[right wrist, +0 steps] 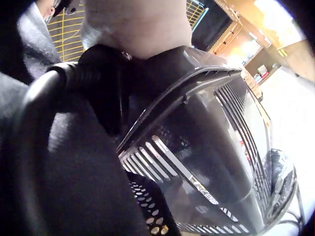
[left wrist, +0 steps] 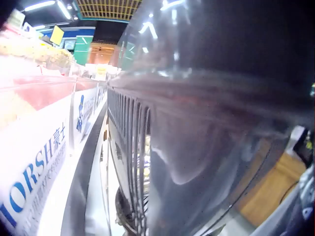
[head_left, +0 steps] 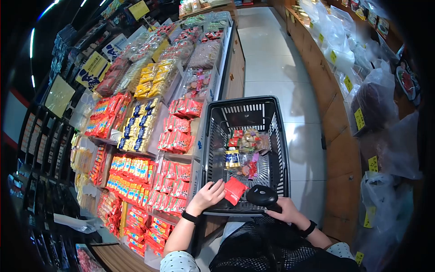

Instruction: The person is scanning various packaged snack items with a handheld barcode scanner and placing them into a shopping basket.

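In the head view my left hand (head_left: 210, 194) pinches a red packet (head_left: 235, 191) at its left edge, over the near end of a black shopping basket (head_left: 277, 103). My right hand (head_left: 287, 210) grips a black barcode scanner (head_left: 261, 196) by its handle, its head close beside the packet. Inside the basket lie a packet with a blue and white label (head_left: 232, 158), a clear bag of pieces (head_left: 252, 140) and some red-wrapped items. Basket slats (left wrist: 129, 105) fill the middle of the left wrist view. A thick dark cable (right wrist: 37, 93) curves past in the right wrist view.
To the left, a stepped display holds bins of red packets (head_left: 173, 176), yellow packets (head_left: 154, 78) and blue-and-cream packets (head_left: 136, 124). Wooden cabinets (head_left: 312, 81) with plastic-covered bins (head_left: 374, 102) line the right. A tiled aisle (head_left: 267, 50) runs ahead between them.
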`<state>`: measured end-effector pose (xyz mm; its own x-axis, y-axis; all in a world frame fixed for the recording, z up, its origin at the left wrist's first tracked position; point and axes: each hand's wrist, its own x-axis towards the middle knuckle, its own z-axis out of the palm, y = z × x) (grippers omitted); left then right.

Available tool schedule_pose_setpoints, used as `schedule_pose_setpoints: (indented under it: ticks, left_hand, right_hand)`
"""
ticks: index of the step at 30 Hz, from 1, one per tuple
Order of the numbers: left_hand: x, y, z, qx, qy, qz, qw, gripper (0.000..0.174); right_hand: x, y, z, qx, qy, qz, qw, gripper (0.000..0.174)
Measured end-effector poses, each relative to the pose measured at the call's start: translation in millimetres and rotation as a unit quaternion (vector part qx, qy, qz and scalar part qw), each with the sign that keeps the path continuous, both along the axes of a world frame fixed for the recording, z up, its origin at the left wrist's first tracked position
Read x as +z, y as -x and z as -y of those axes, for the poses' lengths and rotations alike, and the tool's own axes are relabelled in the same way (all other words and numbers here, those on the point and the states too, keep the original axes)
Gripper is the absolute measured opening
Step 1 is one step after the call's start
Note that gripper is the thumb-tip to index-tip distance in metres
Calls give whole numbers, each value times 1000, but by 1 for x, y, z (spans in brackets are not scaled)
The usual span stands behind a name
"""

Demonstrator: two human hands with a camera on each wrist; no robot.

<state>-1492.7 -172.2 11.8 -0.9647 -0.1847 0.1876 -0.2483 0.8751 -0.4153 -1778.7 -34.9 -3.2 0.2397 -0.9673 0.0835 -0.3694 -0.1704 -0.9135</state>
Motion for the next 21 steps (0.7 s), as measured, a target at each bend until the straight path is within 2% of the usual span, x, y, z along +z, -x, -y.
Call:
schedule_pose_setpoints:
  ticks: [2,5,6,8,10,14,16,17,18,20,21]
  left_hand:
    - [1,-4,2,22,-25,-28,999,9]
    - [24,-14,12,157,-92,-152,971,13]
    - [30,-19,22,188,-104,-210,954,14]
    - [39,-26,45,291,-168,-311,889,11]
    - [47,-35,74,353,-180,-347,850,8]
    - [57,-48,134,464,-209,-310,803,22]
    - [20,-68,184,399,-239,-380,800,21]
    - [25,-64,195,417,-506,-454,604,20]
    - [17,-66,210,415,-568,-465,537,18]
    - [12,-63,226,410,-625,-497,441,15]
    - [4,-65,236,419,-630,-470,455,15]
  right_hand:
    - [3,1,1,0,-6,-13,1000,29]
    - [5,-1,4,1,2,-11,1000,29]
    - [3,-3,4,4,-5,-6,1000,29]
    - [3,-6,3,11,-8,-5,1000,28]
    - [6,-8,4,3,-16,-1,1000,29]
    - [1,-10,1,-26,-38,-9,999,29]
    - [4,-13,0,-57,-49,47,996,29]
    - [-5,-12,-3,-63,-85,49,993,28]
    - [-15,-13,-6,-73,-80,76,991,27]
    - [-7,-15,-5,-87,-91,65,990,27]
    - [2,-17,-3,-92,-101,60,989,27]
